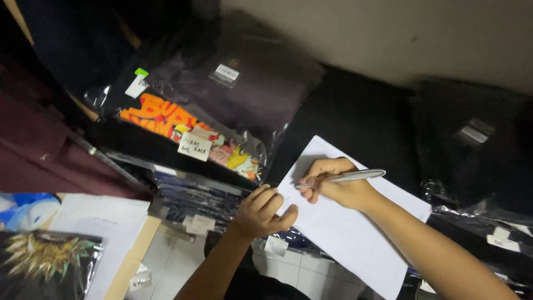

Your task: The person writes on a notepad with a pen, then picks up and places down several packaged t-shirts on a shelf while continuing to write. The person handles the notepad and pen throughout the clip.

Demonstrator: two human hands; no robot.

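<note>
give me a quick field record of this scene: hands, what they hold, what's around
view: head camera looking down at stacked garment packs
right hand: grips a silver pen, tip at the upper left of the sheet
left hand: curled, resting on the left edge of the white sheet
sheet: lies tilted on black packs
nearby: bagged black shirt with orange print carrying a paper tag; dark bagged garment above it
lower left: spiky gold print pack
floor: pale tiles

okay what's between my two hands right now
In the head view, only the white sheet of paper lies between them: the left hand grips its edge, and the right hand rests on it holding a silver pen.
</note>
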